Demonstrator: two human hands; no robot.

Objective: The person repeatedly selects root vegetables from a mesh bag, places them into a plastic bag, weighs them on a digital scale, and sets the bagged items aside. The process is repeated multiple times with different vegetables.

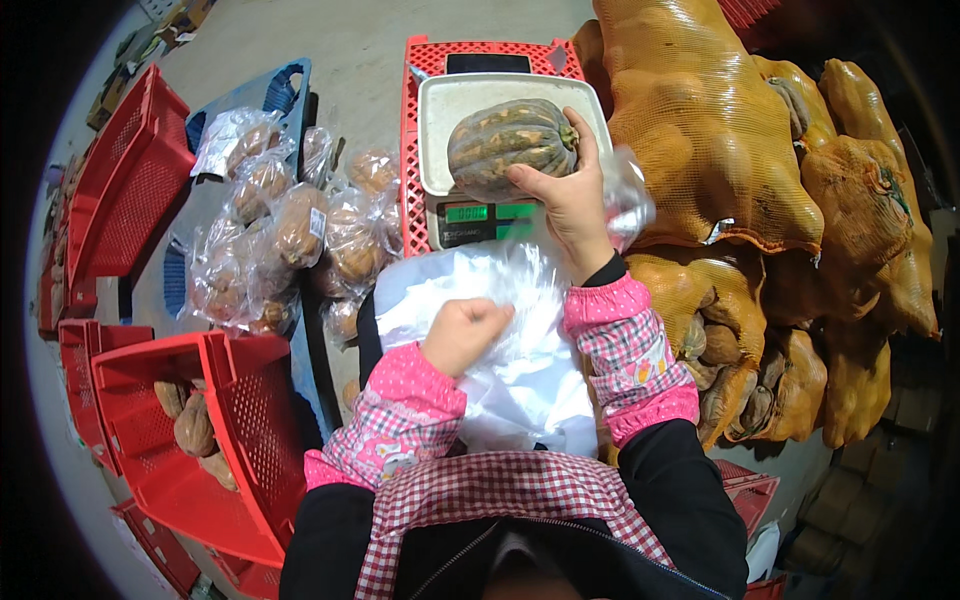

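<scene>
My right hand (566, 180) grips a mottled green-and-tan pumpkin (510, 142) at its stem end. It is over the pale pan (439, 94) of a digital scale; whether it touches the pan is hard to tell. Below the pan, the scale's display (466, 213) glows green. My left hand (465, 334) is closed in a fist on thin clear film, above a stack of clear plastic bags (517, 397) in front of my body. Its fingertips are partly hidden. A crinkled clear bag (628, 199) shows blurred behind my right wrist.
Under the scale is a red plastic crate (412, 150). Bagged pumpkins (300, 225) lie to the left, many on a blue pallet (289, 79). A red crate (255, 405) at lower left holds several loose pumpkins. Orange mesh sacks (697, 135) of pumpkins are piled close on the right.
</scene>
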